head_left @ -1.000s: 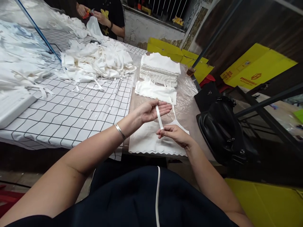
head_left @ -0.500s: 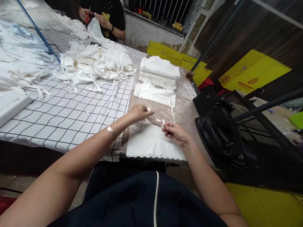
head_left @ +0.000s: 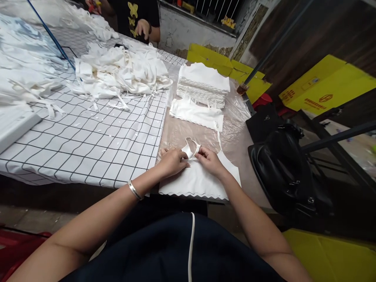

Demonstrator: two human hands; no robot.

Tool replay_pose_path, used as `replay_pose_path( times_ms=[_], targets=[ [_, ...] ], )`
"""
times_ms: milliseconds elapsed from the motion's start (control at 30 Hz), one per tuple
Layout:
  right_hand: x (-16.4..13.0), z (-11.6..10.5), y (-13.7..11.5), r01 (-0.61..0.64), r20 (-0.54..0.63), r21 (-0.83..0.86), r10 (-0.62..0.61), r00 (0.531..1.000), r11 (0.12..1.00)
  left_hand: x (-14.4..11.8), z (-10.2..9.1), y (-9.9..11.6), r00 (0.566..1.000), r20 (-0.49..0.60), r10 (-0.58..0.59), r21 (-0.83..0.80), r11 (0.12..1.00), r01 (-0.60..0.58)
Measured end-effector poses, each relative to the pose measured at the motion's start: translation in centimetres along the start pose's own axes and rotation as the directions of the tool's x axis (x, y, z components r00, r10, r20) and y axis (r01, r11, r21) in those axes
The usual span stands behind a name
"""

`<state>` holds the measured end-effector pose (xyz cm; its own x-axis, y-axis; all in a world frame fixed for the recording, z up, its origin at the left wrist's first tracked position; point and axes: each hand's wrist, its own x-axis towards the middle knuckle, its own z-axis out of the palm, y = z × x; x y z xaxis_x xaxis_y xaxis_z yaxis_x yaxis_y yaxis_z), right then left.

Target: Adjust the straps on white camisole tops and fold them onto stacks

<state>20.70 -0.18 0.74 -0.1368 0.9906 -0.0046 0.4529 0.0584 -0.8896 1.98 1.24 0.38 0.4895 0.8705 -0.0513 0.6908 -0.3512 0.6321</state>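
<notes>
The left hand has dropped to the top's 11 o'clock edge, grip unclear; the right hand pinches the strap, now looped, so stretching seems over.

Dark clothing, probably navy, has white piping, worn with a silver bangle.
</notes>
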Motion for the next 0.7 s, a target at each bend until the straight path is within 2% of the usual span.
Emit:
replay_pose_path(
  times_ms=[100,233,400,700],
  targets=[
    [-0.3,0.1,0.2,0.071,0.021,-0.136,-0.069,0.997,0.988,-0.2,0.1,0.3,0.999,-0.029,0.015,-0.036,0.999,-0.016],
    [-0.7,0.1,0.0,0.124,0.010,-0.184,-0.125,0.992,0.975,-0.5,0.2,0.7,0.995,-0.094,0.014,-0.062,0.998,-0.020],
    [-1.2,0.4,-0.3,0.173,0.006,-0.249,-0.177,0.984,0.953,-0.7,0.0,0.8,0.997,-0.069,-0.033,-0.129,0.991,0.023],
    [-1.4,0.6,-0.4,0.201,0.025,-0.313,-0.204,0.979,0.928,-0.8,0.2,0.6,0.998,-0.057,-0.020,-0.119,0.993,0.014]
  ],
)
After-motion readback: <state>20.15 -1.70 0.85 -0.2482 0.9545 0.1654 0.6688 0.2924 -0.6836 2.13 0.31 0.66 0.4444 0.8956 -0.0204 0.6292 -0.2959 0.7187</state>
